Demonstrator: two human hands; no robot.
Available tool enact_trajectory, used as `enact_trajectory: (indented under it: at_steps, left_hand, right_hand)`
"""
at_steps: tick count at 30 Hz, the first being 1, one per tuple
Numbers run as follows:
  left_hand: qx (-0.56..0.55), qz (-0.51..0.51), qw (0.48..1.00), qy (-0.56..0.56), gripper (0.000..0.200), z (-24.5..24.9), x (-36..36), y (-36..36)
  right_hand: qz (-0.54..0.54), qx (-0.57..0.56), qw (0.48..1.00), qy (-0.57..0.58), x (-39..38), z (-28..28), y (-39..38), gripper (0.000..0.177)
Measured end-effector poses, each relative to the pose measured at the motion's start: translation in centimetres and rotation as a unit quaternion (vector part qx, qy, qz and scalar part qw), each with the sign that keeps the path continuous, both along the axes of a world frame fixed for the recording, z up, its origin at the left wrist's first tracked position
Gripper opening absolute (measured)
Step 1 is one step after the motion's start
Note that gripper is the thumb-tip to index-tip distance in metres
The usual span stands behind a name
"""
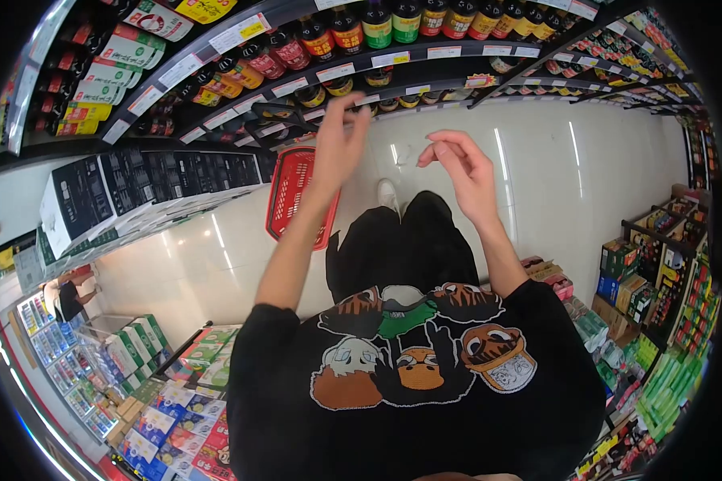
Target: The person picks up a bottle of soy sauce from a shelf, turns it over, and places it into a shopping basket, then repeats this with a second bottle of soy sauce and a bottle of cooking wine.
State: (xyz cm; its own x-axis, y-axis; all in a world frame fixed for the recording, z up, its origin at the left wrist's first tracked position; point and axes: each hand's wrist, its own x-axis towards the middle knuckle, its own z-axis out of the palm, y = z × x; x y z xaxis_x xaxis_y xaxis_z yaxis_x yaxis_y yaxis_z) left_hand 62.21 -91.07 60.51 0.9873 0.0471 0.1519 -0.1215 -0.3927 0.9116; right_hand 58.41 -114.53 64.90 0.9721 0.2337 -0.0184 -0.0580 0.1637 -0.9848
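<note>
My left hand (pixel 345 135) is raised in front of the sauce shelf, its fingers loosely extended and nothing visible in them. Beneath that forearm, a red shopping basket (pixel 285 195) with perforated sides stands on the floor, partly hidden by the arm. My right hand (pixel 465 167) hovers over the pale floor to the right, fingers bent toward the left and no object in them. Dark sauce bottles (pixel 347 34) with red, green and yellow labels line the shelf ahead. Neither hand touches the shelf (pixel 361 62).
Stacked black-and-white cartons (pixel 104 188) stand at the left. Colourful boxed goods (pixel 172 425) lie behind me on the left, with more stocked shelving (pixel 650 264) to the right. A person (pixel 70 297) is far off at the left. Glossy tiled floor (pixel 553 184) runs along the aisle.
</note>
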Motion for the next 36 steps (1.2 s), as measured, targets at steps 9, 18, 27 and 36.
enact_trajectory:
  at_steps: [9, 18, 27, 36]
  left_hand:
    - [0.156, 0.005, 0.985, -0.075, 0.051, -0.9, 17.2, 0.8]
    - [0.151, 0.213, 0.94, -0.218, 0.065, -2.9, 19.2, -1.0]
    - [0.211, 0.182, 0.96, -0.026, 0.062, -4.0, 22.4, 1.3]
    - [0.239, 0.159, 0.955, -0.079, 0.051, -6.2, 23.3, 2.8]
  right_hand:
    - [0.04, -0.034, 0.998, 0.022, 1.3, -0.2, 2.2, 0.02]
    - [0.056, -0.038, 0.997, 0.035, 0.1, -1.1, 1.8, 0.019]
    - [0.061, -0.044, 0.997, 0.031, -0.7, -2.0, 1.4, 0.02]
    - [0.055, -0.046, 0.997, 0.035, -0.9, -2.1, 0.9, 0.02]
